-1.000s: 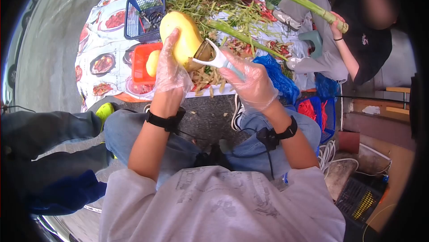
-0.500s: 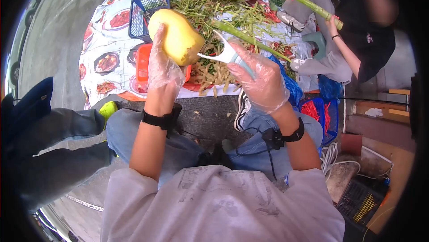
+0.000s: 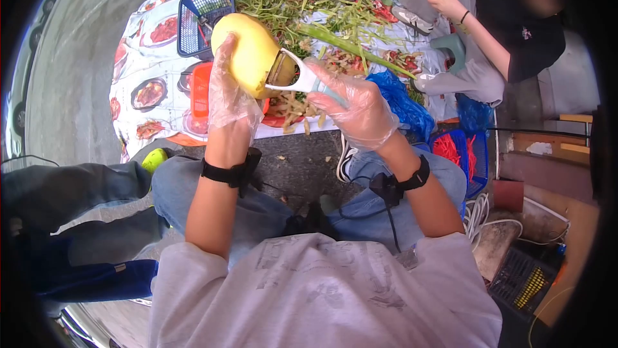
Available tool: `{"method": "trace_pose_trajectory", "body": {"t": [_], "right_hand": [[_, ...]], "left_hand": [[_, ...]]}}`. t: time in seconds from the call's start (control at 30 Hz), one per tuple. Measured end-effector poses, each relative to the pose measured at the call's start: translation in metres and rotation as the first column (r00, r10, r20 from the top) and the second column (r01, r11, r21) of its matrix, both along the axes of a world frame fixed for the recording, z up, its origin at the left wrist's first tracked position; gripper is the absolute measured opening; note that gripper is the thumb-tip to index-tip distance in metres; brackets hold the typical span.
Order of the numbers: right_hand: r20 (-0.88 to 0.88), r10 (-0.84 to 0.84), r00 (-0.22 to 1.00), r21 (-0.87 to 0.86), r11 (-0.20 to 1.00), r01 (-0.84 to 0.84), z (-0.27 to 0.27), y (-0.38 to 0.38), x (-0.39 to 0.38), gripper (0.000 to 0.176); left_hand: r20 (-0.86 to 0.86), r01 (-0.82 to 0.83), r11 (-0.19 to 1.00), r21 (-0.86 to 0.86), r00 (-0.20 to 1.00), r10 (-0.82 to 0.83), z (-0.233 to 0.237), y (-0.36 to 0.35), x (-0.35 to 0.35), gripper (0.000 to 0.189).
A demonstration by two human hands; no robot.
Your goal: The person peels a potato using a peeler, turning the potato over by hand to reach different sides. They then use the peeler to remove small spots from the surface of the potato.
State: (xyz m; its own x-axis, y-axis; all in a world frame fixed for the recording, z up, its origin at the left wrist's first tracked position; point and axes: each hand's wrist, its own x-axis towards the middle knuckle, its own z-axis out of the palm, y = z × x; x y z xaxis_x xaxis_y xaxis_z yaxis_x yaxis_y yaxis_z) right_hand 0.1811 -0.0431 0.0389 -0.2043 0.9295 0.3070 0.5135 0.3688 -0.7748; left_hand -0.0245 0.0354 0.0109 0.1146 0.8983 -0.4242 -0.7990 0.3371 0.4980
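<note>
My left hand (image 3: 228, 94), in a clear plastic glove, is wrapped round a large yellow potato (image 3: 248, 49), mostly peeled, with brown skin near its lower right end. My right hand (image 3: 360, 105), gloved the same way, grips a white and pale blue Y-shaped peeler (image 3: 306, 80). Its blade lies against the brownish end of the potato, or very near it. Below the potato, brown peelings (image 3: 293, 111) lie on the cloth, close to a red basket (image 3: 201, 91) partly hidden behind my left hand.
A printed cloth (image 3: 145, 58) bears a blue basket (image 3: 206, 17), green stalks (image 3: 351, 50) and trimmings. At upper right, a co-worker's hands (image 3: 444, 6) hold a long green stalk. A blue basket (image 3: 476, 184) with red strips stands right of my knee. Another person's legs (image 3: 84, 197) are at left.
My right hand has moved left and slightly down, bringing the peeler onto or close against the potato's end. The co-worker's stalk has shifted up and left. The person at left has moved.
</note>
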Motion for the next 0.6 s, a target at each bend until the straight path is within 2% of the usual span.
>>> {"method": "trace_pose_trajectory", "body": {"t": [0.03,0.1,0.13,0.17,0.2,0.27,0.3,0.37,0.4,0.43,0.5,0.53,0.6], "right_hand": [[0.015,0.007,1.000,0.012,1.000,-0.008,-0.009,0.004,0.011,0.045],[0.026,0.022,0.999,0.028,0.999,-0.023,-0.033,0.012,0.041,0.045],[0.278,0.042,0.960,-0.023,0.999,-0.036,-0.049,0.014,0.060,0.045],[0.511,0.065,0.857,-0.077,0.997,-0.029,-0.062,0.011,0.068,0.045],[0.511,0.057,0.858,-0.068,0.997,-0.025,-0.067,0.013,0.066,0.045],[0.465,-0.075,0.882,0.082,0.996,0.041,-0.073,0.024,0.062,0.046],[0.464,-0.064,0.883,0.077,0.997,0.031,-0.065,0.025,0.055,0.046],[0.474,-0.169,0.864,0.204,0.976,0.080,-0.018,0.023,0.032,0.046],[0.433,-0.185,0.882,0.171,0.978,0.122,0.013,0.018,0.019,0.046],[0.442,-0.176,0.880,0.169,0.979,0.111,0.028,0.015,0.011,0.046],[0.225,-0.044,0.973,0.137,0.990,0.014,0.042,0.011,-0.002,0.046],[0.246,0.018,0.969,0.202,0.977,-0.070,0.037,0.011,-0.007,0.052],[0.229,0.041,0.973,0.203,0.975,-0.089,0.029,0.009,-0.017,0.052]], "left_hand": [[-0.011,-0.008,1.000,-0.024,1.000,0.008,0.001,0.001,-0.001,0.057],[0.170,-0.015,0.996,-0.090,0.985,0.030,0.011,0.002,-0.012,0.049],[0.161,-0.029,0.996,-0.087,0.986,0.043,0.018,0.005,-0.018,0.052],[0.152,-0.036,0.996,-0.083,0.987,0.049,0.023,0.008,-0.024,0.055],[0.157,-0.061,0.998,-0.024,0.986,0.064,0.026,0.009,-0.028,0.055],[0.137,-0.078,0.997,-0.007,0.987,0.078,0.031,0.008,-0.032,0.055],[0.108,-0.084,0.996,-0.014,0.991,0.085,0.033,0.004,-0.034,0.055],[0.137,-0.103,0.994,-0.048,0.985,0.109,0.028,0.001,-0.033,0.055],[0.134,-0.086,0.996,-0.011,0.987,0.087,0.022,0.001,-0.031,0.054],[0.132,-0.074,0.997,0.027,0.989,0.070,0.017,0.000,-0.030,0.054],[0.146,-0.054,0.998,0.035,0.988,0.048,0.009,-0.002,-0.027,0.055],[0.138,-0.047,0.999,0.022,0.990,0.044,0.004,0.000,-0.024,0.055],[0.092,-0.057,0.998,0.000,0.994,0.056,0.007,-0.003,-0.017,0.058]]}}
